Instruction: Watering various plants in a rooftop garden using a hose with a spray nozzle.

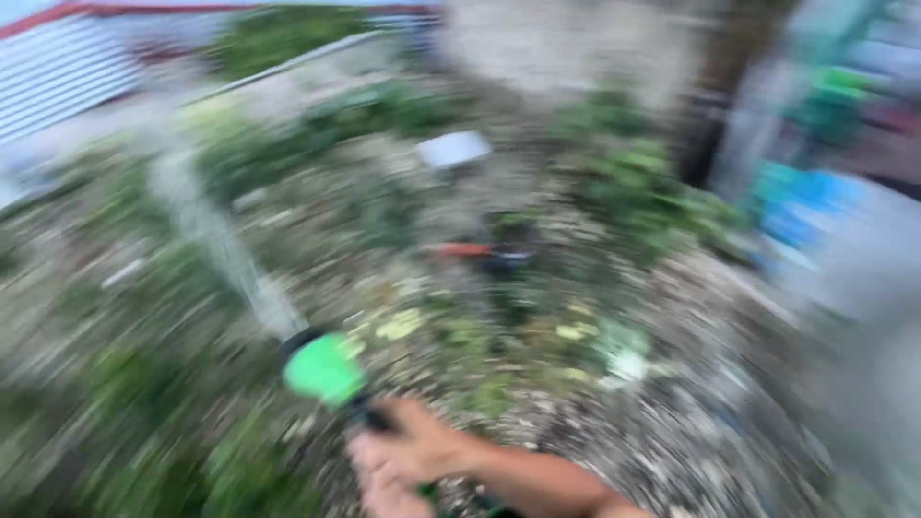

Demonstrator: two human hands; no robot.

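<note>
My right hand (422, 449) reaches in from the lower right and is closed around the dark handle of a garden hose nozzle. The nozzle's round green head (324, 368) points up and to the left. From it a pale jet of water (216, 240) streams over low green plants (240, 153) and ground strewn with leaves. The whole view is smeared by motion. My left hand is not visible.
A small dark pot with an orange object beside it (499, 254) stands mid-bed. Bushy green plants (633, 192) grow at right. Blue and green containers (806, 206) are at far right, a corrugated wall (58, 77) at upper left, and a white flat item (453, 149) lies farther back.
</note>
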